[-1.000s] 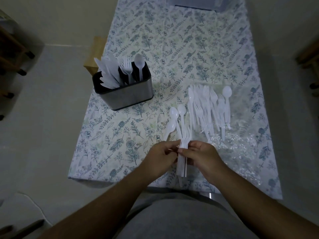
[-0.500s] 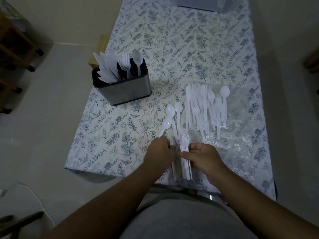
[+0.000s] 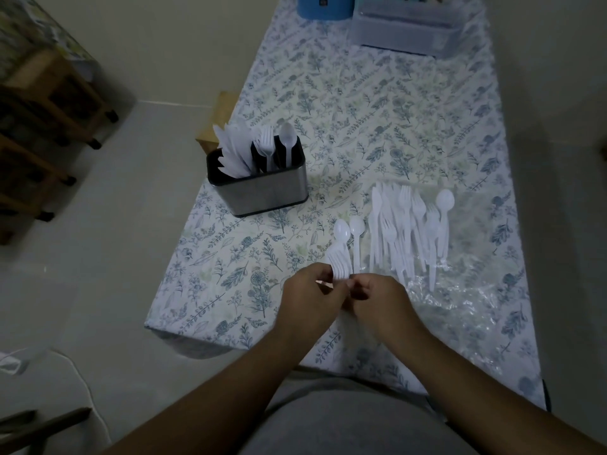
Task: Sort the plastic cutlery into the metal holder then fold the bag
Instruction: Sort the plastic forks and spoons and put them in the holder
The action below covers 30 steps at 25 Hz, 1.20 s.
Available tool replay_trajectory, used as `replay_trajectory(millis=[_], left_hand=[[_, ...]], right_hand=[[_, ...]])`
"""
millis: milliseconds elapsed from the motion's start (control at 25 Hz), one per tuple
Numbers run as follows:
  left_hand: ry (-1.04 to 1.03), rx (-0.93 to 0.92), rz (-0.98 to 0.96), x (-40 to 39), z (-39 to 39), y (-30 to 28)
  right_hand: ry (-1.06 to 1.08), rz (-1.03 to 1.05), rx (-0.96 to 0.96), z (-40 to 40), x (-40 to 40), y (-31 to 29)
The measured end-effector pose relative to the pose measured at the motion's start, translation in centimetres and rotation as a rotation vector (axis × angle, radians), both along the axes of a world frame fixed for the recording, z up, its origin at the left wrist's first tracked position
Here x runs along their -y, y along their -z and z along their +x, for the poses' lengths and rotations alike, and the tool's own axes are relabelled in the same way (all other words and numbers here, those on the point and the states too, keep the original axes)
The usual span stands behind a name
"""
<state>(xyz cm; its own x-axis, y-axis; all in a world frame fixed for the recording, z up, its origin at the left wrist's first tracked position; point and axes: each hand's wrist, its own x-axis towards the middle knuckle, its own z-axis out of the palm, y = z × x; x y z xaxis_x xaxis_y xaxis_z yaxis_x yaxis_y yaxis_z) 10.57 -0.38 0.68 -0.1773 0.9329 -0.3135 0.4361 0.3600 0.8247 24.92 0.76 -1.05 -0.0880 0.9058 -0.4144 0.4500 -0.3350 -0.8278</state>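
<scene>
My left hand (image 3: 308,295) and my right hand (image 3: 374,297) meet over the near part of the floral table, both gripping a bundle of white plastic forks (image 3: 340,262) whose tines stick up between them. Two white spoons (image 3: 356,229) lie just beyond. A heap of white forks, knives and a spoon (image 3: 407,228) rests on the clear plastic bag (image 3: 460,300) to the right. The metal holder (image 3: 262,188) stands at the table's left edge with knives, forks and one spoon upright in separate compartments.
A blue container (image 3: 323,6) and a clear plastic box (image 3: 404,27) stand at the table's far end. A wooden stool (image 3: 215,119) is behind the holder, wooden furniture (image 3: 42,126) on the floor at left. The table's front edge (image 3: 184,336) is near my body.
My hands have come together again on the fork bundle, which now stands tines-up between them and a little further left. The head camera has tilted up, showing the table's far end.
</scene>
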Motion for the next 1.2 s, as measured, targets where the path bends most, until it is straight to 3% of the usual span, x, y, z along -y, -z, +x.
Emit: replay_trajectory(millis=[240, 440, 560, 760, 840, 1040, 1200], left_hand=[[0.017, 0.010, 0.119, -1.9, -3.3, -0.5], [0.072, 0.045, 0.241, -4.1, -6.5, -2.9], [0.123, -0.009, 0.379, -7.4, -8.8, -6.3], [0.109, -0.144, 0.584, -14.4, -12.2, -11.4], [0.079, -0.114, 0.609, -16.2, -12.9, -11.5], [-0.005, -0.098, 0.547, -16.8, -12.5, -9.0], [-0.022, -0.181, 0.439, -16.6, -11.9, -7.4]], right_hand=[[-0.152, 0.119, 0.002, -2.3, -1.1, -1.3], [0.035, 0.009, -0.332, -4.9, -4.4, -4.3], [0.011, 0.101, -0.387, -7.3, -8.5, -7.8], [-0.040, 0.436, -0.303, -11.2, -15.8, -12.9], [-0.038, 0.503, -0.260, -12.4, -17.6, -13.4], [-0.039, 0.499, -0.098, -13.5, -18.8, -10.9], [-0.158, 0.421, 0.088, -13.0, -18.8, -9.1]])
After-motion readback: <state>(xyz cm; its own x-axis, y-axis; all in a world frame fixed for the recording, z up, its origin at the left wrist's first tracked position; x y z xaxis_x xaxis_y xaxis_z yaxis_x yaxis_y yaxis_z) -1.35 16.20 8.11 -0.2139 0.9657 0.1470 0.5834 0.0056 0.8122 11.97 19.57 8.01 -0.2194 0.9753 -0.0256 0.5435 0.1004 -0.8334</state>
